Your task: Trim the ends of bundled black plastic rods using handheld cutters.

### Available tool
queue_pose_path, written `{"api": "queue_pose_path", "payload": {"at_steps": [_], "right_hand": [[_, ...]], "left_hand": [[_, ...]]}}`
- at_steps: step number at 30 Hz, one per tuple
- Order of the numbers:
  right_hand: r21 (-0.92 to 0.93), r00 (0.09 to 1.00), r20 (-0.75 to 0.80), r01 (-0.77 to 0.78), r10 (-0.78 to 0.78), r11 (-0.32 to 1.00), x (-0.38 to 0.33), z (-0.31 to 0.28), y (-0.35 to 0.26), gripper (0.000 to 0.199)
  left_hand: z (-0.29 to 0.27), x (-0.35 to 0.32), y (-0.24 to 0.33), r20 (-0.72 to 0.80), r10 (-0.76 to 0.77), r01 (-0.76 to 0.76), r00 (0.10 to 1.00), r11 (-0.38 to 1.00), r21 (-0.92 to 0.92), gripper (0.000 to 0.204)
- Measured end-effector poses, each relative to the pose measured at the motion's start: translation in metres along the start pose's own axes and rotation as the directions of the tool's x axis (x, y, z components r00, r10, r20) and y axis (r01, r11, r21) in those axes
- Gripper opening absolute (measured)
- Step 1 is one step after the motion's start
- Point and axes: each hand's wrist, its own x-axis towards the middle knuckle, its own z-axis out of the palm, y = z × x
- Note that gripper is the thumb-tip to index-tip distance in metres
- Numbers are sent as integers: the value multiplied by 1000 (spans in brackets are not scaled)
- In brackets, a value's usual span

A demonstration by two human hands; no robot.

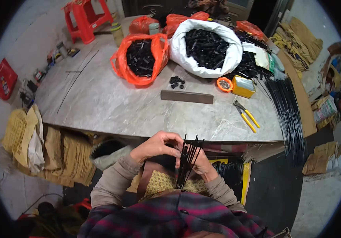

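In front of my lap, my right hand [203, 164] is closed around a bundle of thin black rods [186, 168], which stand roughly upright with their upper ends spread at uneven heights. My left hand [159, 147] meets the bundle from the left, thumb and fingers pinched together close to the rods. A short, thicker black piece shows near its fingertips; whether the fingers grip it is hidden. Both hands are just short of the grey table's [119, 107] near edge.
On the table are a red bag [159, 59] and a white sack [176, 49] of black parts, small black caps [176, 82], a dark bar [186, 96], an orange dish [219, 84], a yellow box [242, 88] and yellow-handled pliers [248, 118]. Long black rods [287, 107] overhang the right edge.
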Motion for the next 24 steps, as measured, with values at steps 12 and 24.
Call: {"api": "queue_pose_path", "payload": {"at_steps": [12,24], "right_hand": [[79,999,-17,35,-34,996,2,-20,-8,18],[129,999,-25,40,-37,991,0,-31,-6,17]], "left_hand": [[-89,150,83,-96,400,-140,911,521,842,19],[-105,277,99,368,596,-90,714,-443,892,16]]}}
